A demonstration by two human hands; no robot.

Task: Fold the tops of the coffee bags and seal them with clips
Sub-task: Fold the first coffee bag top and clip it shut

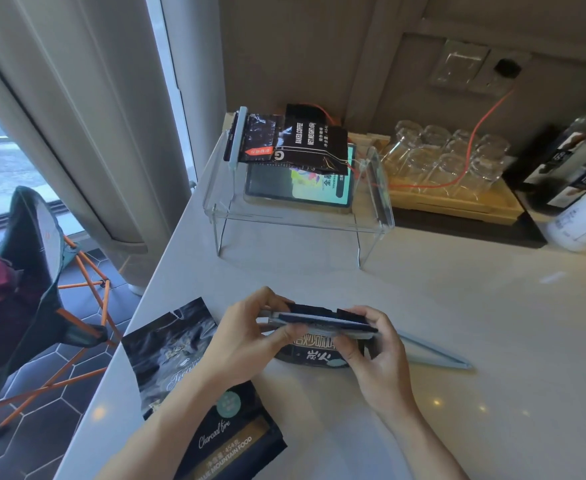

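Note:
A black coffee bag (314,356) stands on the white counter (458,306) between my hands. Its top is folded over, and a long pale blue clip (319,323) lies along the fold. My left hand (246,337) grips the clip and bag top at the left end. My right hand (371,355) pinches the clip and bag at the right. A second pale blue clip (433,351) lies on the counter right of my right hand. Two more dark coffee bags lie flat at the near left, one (170,355) behind the other (229,441). Two bags (305,143) with a clip (238,136) rest on the clear stand.
A clear acrylic stand (298,216) sits at the counter's back over a lit tablet (302,185). Upturned glasses (447,157) fill a wooden tray at the back right, crossed by an orange cable (471,140). Bottles (575,174) stand far right. A folding chair (42,271) is beyond the counter's left edge.

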